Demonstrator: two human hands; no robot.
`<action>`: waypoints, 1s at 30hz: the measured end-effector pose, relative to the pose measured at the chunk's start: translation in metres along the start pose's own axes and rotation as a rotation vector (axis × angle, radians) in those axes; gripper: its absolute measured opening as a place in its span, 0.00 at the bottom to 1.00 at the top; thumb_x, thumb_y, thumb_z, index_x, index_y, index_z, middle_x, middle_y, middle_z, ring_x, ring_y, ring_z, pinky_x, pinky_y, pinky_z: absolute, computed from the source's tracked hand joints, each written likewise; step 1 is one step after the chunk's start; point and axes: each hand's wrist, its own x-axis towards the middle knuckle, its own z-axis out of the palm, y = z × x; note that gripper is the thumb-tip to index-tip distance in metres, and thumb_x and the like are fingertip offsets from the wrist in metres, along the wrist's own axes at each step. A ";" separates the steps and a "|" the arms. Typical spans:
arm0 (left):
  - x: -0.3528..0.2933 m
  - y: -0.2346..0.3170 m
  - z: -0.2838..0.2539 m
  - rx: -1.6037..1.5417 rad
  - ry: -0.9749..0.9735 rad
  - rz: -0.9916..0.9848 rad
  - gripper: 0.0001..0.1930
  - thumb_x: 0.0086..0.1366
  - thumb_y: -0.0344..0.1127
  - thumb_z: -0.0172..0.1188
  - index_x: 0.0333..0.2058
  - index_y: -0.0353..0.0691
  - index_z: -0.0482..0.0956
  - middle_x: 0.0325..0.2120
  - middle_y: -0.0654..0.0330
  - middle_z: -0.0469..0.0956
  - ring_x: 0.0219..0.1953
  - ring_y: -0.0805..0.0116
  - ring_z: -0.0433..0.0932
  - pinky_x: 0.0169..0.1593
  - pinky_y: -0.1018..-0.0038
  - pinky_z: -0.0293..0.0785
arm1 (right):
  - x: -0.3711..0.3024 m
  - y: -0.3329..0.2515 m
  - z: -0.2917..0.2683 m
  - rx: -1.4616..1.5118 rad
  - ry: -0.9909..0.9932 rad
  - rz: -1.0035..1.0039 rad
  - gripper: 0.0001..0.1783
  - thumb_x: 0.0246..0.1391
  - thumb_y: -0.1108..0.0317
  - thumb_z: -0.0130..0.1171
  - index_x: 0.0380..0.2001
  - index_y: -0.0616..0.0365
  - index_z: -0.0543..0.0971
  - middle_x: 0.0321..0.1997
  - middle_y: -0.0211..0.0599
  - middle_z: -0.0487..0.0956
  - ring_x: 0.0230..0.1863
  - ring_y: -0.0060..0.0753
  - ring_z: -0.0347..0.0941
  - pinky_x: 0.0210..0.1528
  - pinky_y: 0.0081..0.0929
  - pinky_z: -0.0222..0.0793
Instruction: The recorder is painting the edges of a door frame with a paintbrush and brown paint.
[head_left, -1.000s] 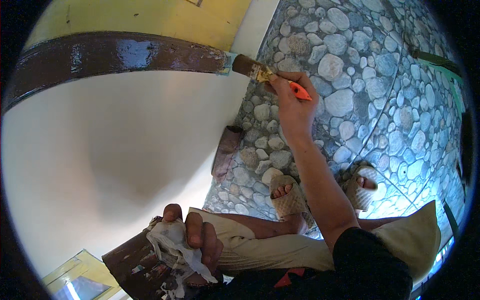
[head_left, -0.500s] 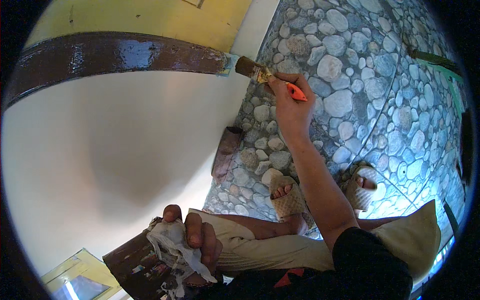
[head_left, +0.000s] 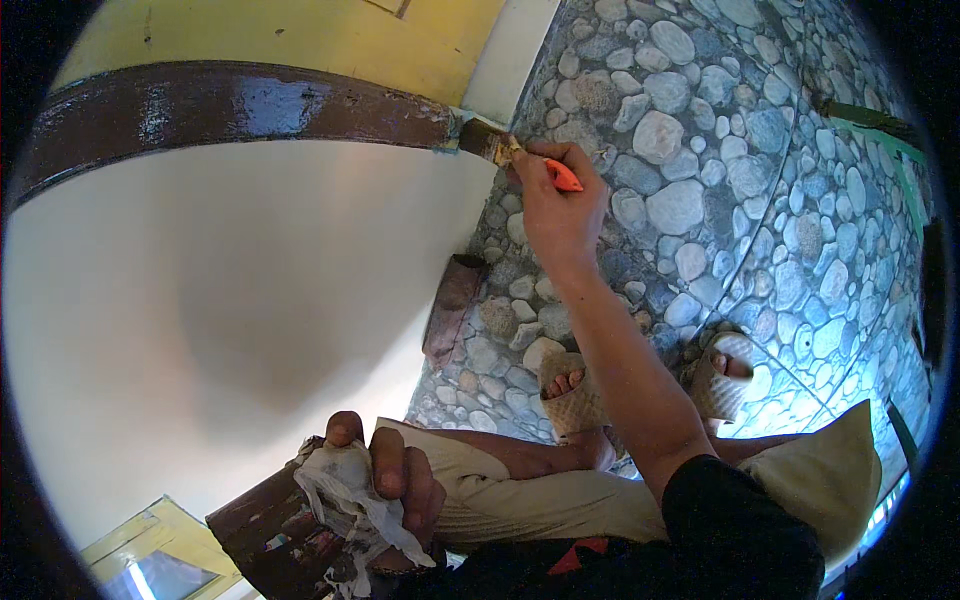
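Note:
A paintbrush [head_left: 563, 176] with an orange handle and brown-stained bristles is gripped in my right hand [head_left: 562, 215]. Its bristles reach the right end of a glossy brown painted wooden strip [head_left: 370, 115], by a pale bluish patch. My left hand [head_left: 405, 480], low in the picture, is closed round a paint-smeared brown can [head_left: 265, 525]. Crumpled white tissue [head_left: 345, 485] sits between the fingers and the can. The can's inside is hidden from view.
Yellow panelling [head_left: 300, 35] borders the strip above, and a white wall [head_left: 270, 280] lies below. Pebbled stone flooring [head_left: 660, 135] spreads to the right, under my sandalled feet. A brown folded piece [head_left: 455, 310] lies against the wall's foot. Another yellow frame [head_left: 150, 545] shows at lower left.
My right hand has moved a little left with the paintbrush, bringing the bristles onto the strip's end. The left hand and can have stayed nearly still.

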 end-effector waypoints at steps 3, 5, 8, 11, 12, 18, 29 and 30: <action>0.000 0.002 -0.003 -0.015 -0.022 -0.007 0.22 0.60 0.40 0.53 0.51 0.42 0.61 0.34 0.54 0.66 0.27 0.63 0.65 0.27 0.72 0.63 | 0.000 0.001 0.004 -0.038 0.007 -0.032 0.07 0.43 0.70 0.58 0.26 0.63 0.75 0.23 0.39 0.75 0.24 0.27 0.70 0.30 0.25 0.68; 0.001 0.003 -0.006 -0.021 -0.036 -0.011 0.22 0.60 0.40 0.53 0.51 0.42 0.60 0.34 0.53 0.66 0.27 0.63 0.65 0.27 0.72 0.63 | 0.000 0.002 0.008 -0.038 0.048 -0.023 0.07 0.43 0.69 0.59 0.25 0.62 0.75 0.22 0.41 0.75 0.24 0.29 0.70 0.30 0.27 0.67; 0.001 0.005 -0.008 -0.030 -0.050 -0.016 0.22 0.60 0.40 0.53 0.51 0.43 0.60 0.34 0.53 0.66 0.27 0.63 0.65 0.27 0.72 0.63 | -0.004 0.004 0.011 0.013 0.054 -0.063 0.07 0.43 0.69 0.59 0.24 0.62 0.75 0.21 0.41 0.75 0.23 0.32 0.71 0.28 0.28 0.67; 0.001 0.006 -0.010 -0.035 -0.058 -0.019 0.22 0.60 0.40 0.52 0.51 0.43 0.60 0.35 0.53 0.66 0.27 0.63 0.65 0.27 0.71 0.63 | -0.005 0.004 0.013 0.011 0.047 -0.033 0.07 0.43 0.69 0.59 0.23 0.63 0.75 0.20 0.41 0.75 0.22 0.32 0.71 0.27 0.29 0.67; 0.001 0.006 -0.011 -0.037 -0.060 -0.020 0.22 0.60 0.40 0.52 0.51 0.43 0.60 0.35 0.53 0.66 0.27 0.62 0.65 0.27 0.71 0.63 | -0.005 0.004 0.013 0.026 0.047 -0.055 0.07 0.43 0.69 0.59 0.23 0.63 0.75 0.20 0.41 0.75 0.22 0.32 0.71 0.27 0.29 0.67; 0.001 0.007 -0.014 -0.047 -0.070 -0.023 0.22 0.60 0.40 0.52 0.51 0.43 0.60 0.35 0.53 0.66 0.27 0.62 0.65 0.27 0.71 0.63 | -0.006 0.007 0.018 0.103 0.034 -0.026 0.08 0.43 0.69 0.57 0.24 0.64 0.75 0.20 0.40 0.74 0.22 0.29 0.70 0.28 0.28 0.67; 0.000 0.009 -0.016 -0.056 -0.076 -0.026 0.21 0.61 0.40 0.51 0.51 0.44 0.60 0.35 0.53 0.66 0.27 0.61 0.66 0.26 0.70 0.63 | -0.010 -0.015 0.016 0.284 -0.033 0.056 0.05 0.46 0.73 0.55 0.24 0.66 0.75 0.21 0.36 0.75 0.24 0.22 0.70 0.29 0.21 0.67; 0.000 0.010 -0.017 -0.056 -0.078 -0.027 0.21 0.61 0.40 0.51 0.51 0.44 0.59 0.35 0.53 0.66 0.27 0.61 0.66 0.26 0.70 0.63 | -0.011 -0.018 0.011 0.277 -0.028 0.054 0.05 0.46 0.73 0.55 0.24 0.66 0.75 0.21 0.36 0.75 0.24 0.22 0.70 0.29 0.21 0.67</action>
